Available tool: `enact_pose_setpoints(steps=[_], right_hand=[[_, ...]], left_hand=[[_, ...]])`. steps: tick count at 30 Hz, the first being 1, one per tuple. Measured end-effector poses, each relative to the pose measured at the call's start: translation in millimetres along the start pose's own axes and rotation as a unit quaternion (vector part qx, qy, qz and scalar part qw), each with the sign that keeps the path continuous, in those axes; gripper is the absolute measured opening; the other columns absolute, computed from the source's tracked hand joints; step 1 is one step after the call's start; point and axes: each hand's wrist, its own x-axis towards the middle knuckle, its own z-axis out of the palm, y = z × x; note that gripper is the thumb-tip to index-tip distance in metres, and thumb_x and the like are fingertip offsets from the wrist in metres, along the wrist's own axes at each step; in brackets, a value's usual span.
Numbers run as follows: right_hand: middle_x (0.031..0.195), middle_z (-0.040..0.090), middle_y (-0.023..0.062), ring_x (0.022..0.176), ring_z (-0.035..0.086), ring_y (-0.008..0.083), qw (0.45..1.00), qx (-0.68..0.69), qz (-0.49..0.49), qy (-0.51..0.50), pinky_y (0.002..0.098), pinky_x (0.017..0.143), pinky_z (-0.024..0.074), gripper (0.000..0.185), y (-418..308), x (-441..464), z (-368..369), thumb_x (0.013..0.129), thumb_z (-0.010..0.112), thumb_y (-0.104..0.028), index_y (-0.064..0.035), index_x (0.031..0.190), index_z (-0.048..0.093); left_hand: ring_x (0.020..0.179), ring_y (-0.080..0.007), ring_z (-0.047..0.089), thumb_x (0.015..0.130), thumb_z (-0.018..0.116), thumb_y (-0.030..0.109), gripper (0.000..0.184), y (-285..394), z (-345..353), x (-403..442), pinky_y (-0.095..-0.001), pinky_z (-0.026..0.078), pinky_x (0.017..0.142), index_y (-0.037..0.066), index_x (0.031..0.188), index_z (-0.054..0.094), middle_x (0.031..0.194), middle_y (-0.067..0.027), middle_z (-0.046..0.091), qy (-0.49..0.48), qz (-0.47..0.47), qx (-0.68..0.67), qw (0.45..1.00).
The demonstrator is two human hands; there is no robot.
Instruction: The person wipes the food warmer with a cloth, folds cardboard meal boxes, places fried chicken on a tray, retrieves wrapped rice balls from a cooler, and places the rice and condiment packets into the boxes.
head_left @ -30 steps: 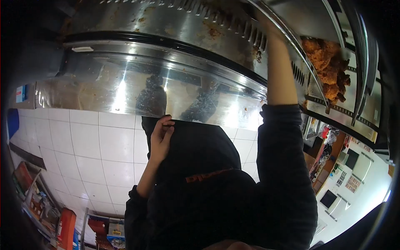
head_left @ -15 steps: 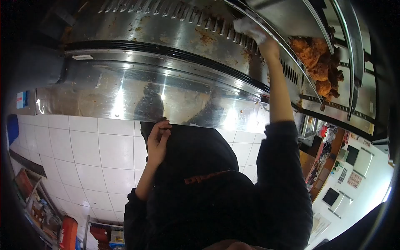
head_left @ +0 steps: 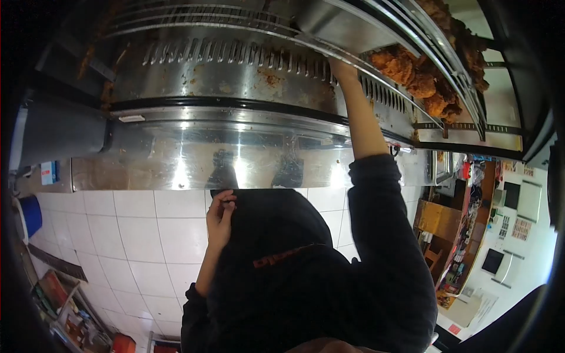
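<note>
My right hand (head_left: 343, 70) reaches into a metal cabinet, under the front rail of a wire rack (head_left: 376, 75). Its fingers are hidden behind the rail and shelf, so what they hold does not show. Beneath the wrist is the slotted steel floor (head_left: 229, 76) of the cabinet, spotted with brown grease and crumbs. Pieces of fried chicken (head_left: 412, 73) lie on the rack to the right of that hand. My left hand (head_left: 220, 219) hangs just below the steel front edge (head_left: 200, 170), its fingers loosely bent and apart, with nothing in them.
A grey bin-like shape (head_left: 62, 138) stands at the left end of the counter. Below it are a blue-and-white box (head_left: 49, 172) and a blue container (head_left: 30, 216). Cluttered shelving (head_left: 73, 317) is at lower left. Crowded shelves (head_left: 456, 247) stand at right.
My right hand has shifted left and deeper under the rack; the white cloth seen in it earlier is out of sight. The view has shifted. My left hand keeps its loose pose.
</note>
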Motion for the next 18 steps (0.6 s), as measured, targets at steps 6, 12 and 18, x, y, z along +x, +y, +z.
enact_pose_setpoints(steps=[6,12,18], right_hand=[[0.102,0.059,0.0156,0.094,0.056,0.0338,0.974,0.174,-0.120,0.075,0.0377,0.081,0.0437,0.025,6.3,-77.0,-32.1,0.066,0.063,-0.006,-0.0090,0.090,0.065],[0.085,0.057,0.0249,0.083,0.054,0.0401,0.985,0.061,-0.036,0.160,0.0438,0.079,0.0416,0.021,11.9,1.5,48.2,0.071,0.057,-0.016,0.0016,0.083,0.060],[0.092,0.060,0.0146,0.084,0.055,0.0336,0.907,0.227,0.066,0.349,0.0449,0.075,0.0424,0.029,82.5,-17.4,31.3,0.078,0.050,-0.029,-0.0069,0.093,0.061]], left_hand=[[0.084,-0.0109,0.051,0.087,0.048,0.009,0.024,9.3,-21.5,-3.5,-0.0230,0.042,0.075,0.002,0.110,0.051,0.096,-0.0067,0.056,0.031,0.009,0.008,0.999],[0.079,-0.0111,0.052,0.086,0.049,0.011,0.025,21.5,-21.3,-6.3,-0.0234,0.043,0.073,0.003,0.110,0.052,0.095,-0.0064,0.057,-0.001,0.012,0.051,0.999],[0.077,-0.0119,0.053,0.087,0.049,0.016,0.025,9.1,-45.7,-17.7,-0.0229,0.043,0.070,0.003,0.108,0.053,0.095,-0.0065,0.058,0.058,0.002,0.057,0.997]])
